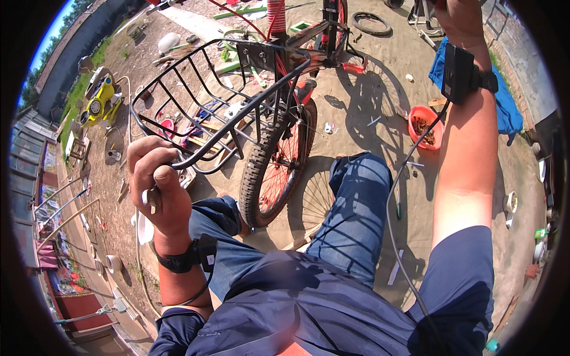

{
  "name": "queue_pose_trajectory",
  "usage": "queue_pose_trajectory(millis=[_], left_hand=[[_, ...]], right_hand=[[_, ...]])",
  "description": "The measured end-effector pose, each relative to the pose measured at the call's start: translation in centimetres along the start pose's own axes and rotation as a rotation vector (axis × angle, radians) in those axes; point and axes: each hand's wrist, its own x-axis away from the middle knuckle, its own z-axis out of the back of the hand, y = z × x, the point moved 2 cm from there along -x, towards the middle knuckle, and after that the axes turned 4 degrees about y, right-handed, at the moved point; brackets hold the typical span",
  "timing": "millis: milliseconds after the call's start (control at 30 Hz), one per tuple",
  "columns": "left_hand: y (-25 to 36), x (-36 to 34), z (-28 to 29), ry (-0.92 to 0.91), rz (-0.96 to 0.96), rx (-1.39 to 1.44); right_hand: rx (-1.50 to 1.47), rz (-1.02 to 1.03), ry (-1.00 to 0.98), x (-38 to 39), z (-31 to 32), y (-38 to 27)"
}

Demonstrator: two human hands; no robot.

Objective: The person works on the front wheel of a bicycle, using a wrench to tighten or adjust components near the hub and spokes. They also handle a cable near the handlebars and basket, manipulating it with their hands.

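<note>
A black wire basket (259, 99) is mounted on the front of a red and black bicycle (285, 155). My left hand (159, 184) is closed around the near left corner of the basket's rim. Beside its curled fingers show a small shiny piece (149, 200) and a white piece (144, 228), whose kinds I cannot make out. My right hand (462, 24) is raised at the top right, away from the basket. The picture's edge cuts off its fingers, so its grip is hidden. The bicycle's knobby front tyre (259, 160) stands between my knees.
A red bowl (425, 127) of small rusty parts stands on the ground at the right, near a blue cloth (506, 104). A loose tyre (371, 24) lies farther off. At the left are a yellow machine (100, 102) and scattered scraps. A cable (395, 196) hangs from my right wrist.
</note>
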Motion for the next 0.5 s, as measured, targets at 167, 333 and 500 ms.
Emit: queue_pose_trajectory(millis=[167,333,500], left_hand=[[0.4,-0.1,-0.1,-0.004,0.027,-0.023],[0.4,-0.3,-0.1,-0.015,-0.032,0.004],[0.8,-0.6,0.2,-0.026,-0.067,0.000]], right_hand=[[0.030,-0.112,0.118,1.2,-0.4,-1.1],[-0.051,-0.200,-0.090,-1.2,2.7,0.3],[-0.087,-0.183,-0.094,-1.0,1.4,0.4]])
